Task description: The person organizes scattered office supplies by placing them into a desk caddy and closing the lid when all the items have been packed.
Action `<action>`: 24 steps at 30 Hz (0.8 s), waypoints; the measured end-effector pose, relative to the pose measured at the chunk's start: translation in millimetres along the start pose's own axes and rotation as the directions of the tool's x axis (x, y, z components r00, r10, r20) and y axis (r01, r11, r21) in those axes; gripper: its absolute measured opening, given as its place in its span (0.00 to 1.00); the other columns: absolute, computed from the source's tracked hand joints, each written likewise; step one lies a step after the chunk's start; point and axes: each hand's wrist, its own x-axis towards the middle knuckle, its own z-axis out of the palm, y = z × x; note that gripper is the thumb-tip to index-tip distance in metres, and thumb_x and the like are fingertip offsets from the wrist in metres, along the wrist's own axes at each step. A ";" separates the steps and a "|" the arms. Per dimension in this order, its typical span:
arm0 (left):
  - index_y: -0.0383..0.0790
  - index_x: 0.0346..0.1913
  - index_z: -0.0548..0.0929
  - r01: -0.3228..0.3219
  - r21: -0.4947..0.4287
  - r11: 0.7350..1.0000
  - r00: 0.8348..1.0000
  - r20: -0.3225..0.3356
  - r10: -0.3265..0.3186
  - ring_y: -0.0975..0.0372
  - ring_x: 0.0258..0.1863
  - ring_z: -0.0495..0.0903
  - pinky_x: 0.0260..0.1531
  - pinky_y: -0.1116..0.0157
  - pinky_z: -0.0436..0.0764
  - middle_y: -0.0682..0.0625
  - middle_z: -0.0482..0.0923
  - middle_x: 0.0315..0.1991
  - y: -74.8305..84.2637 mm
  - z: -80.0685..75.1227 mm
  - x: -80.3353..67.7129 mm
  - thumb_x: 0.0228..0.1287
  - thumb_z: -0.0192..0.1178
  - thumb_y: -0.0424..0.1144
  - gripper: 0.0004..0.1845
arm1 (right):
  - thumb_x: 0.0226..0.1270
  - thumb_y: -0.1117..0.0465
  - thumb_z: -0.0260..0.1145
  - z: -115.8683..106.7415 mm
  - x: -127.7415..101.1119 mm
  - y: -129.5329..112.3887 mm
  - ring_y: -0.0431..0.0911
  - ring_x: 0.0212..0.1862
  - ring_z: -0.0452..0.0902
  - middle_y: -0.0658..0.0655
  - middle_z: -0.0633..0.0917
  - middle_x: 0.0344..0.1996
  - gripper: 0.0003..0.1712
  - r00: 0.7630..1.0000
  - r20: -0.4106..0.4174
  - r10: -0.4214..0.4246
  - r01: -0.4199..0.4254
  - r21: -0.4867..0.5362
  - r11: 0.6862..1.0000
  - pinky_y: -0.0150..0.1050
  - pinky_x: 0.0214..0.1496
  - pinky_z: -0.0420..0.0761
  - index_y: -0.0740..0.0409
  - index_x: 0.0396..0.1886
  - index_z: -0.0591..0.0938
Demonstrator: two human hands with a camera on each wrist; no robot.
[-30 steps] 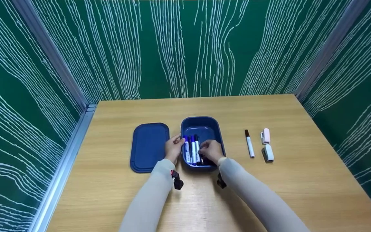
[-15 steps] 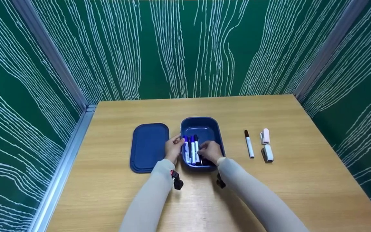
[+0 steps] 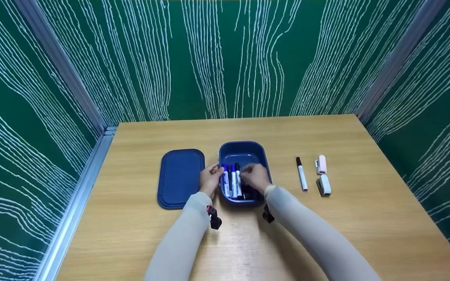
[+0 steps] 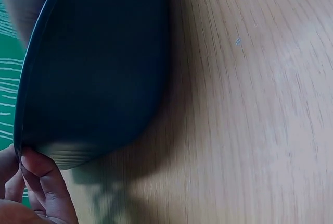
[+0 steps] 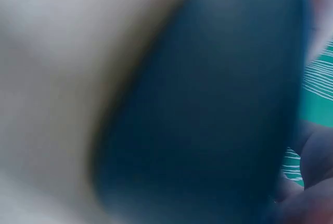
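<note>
**Blue box, markers going in**

Blue plastic box sits mid-table on the wooden table, lid lying flat just to its left. My left hand grips the box's left rim, thumb curled over the edge; the left wrist view shows fingertips pinching that rim. My right hand is inside the box, fingers curled onto the markers lying side by side there; exact pinch I cannot tell, the right wrist view is a blur.

One more marker lies right of the box, apart from it, with two small clips just beyond.

Handling call: markers look light, stiff, smooth-barrelled, so likely to roll. Best taken mid-barrel, across the width. Box looks rigid and light, probably slides easily on the wood; bracing at the rim makes sense.
</note>
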 end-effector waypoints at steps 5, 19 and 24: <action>0.33 0.62 0.79 0.031 0.016 0.999 0.999 -0.009 -0.031 0.60 0.32 0.77 0.17 0.72 0.73 0.45 0.81 0.40 2.4 1.9 -1.9 0.67 0.61 0.31 0.20 | 0.64 0.68 0.63 -36.6 11.0 -19.2 0.46 0.36 0.79 0.61 0.85 0.39 0.13 0.998 -0.038 -0.053 0.055 0.041 0.998 0.34 0.36 0.80 0.68 0.46 0.83; 0.34 0.63 0.78 0.037 0.033 0.999 0.999 -0.016 -0.037 0.60 0.33 0.78 0.18 0.74 0.72 0.43 0.83 0.43 7.1 2.5 -1.9 0.68 0.61 0.31 0.21 | 0.69 0.61 0.58 -131.7 24.5 33.5 0.55 0.43 0.78 0.66 0.82 0.46 0.19 0.986 -0.162 0.042 -0.067 -0.155 0.986 0.43 0.43 0.78 0.66 0.54 0.80; 0.36 0.63 0.79 0.038 0.037 0.999 0.999 -0.011 -0.038 0.59 0.33 0.78 0.17 0.74 0.71 0.45 0.82 0.40 3.7 1.3 -1.6 0.68 0.61 0.31 0.21 | 0.69 0.64 0.55 -128.7 16.6 67.6 0.60 0.47 0.80 0.69 0.83 0.49 0.20 0.985 -0.173 0.012 -0.061 -0.285 0.957 0.53 0.50 0.79 0.69 0.57 0.79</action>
